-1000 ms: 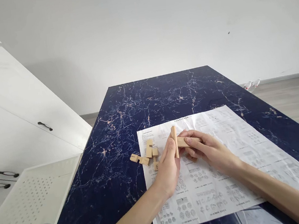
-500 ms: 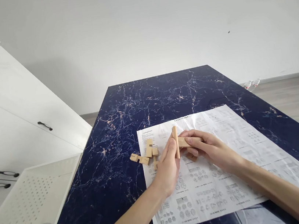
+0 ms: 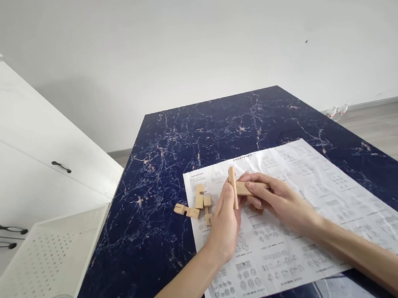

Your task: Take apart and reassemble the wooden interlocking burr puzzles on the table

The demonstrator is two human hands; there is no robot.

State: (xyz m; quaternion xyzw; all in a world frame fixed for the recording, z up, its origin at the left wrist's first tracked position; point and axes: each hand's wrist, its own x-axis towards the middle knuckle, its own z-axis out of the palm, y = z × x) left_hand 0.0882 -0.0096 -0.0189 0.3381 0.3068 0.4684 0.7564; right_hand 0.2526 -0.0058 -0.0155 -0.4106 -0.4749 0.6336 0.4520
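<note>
Marble-blue counter carries your printed diagram sheet, and over it you are mid-way through mating two wooden puzzle bars. Your left hand pinches the upright bar with closed fingers, your right hand grips the flat bar crossing it. Next, judge which of the loose pieces beside the sheet's left edge fits.

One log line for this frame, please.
left hand: grips upright wooden piece | right hand: grips crossing wooden bar | spare blocks: on table
</note>
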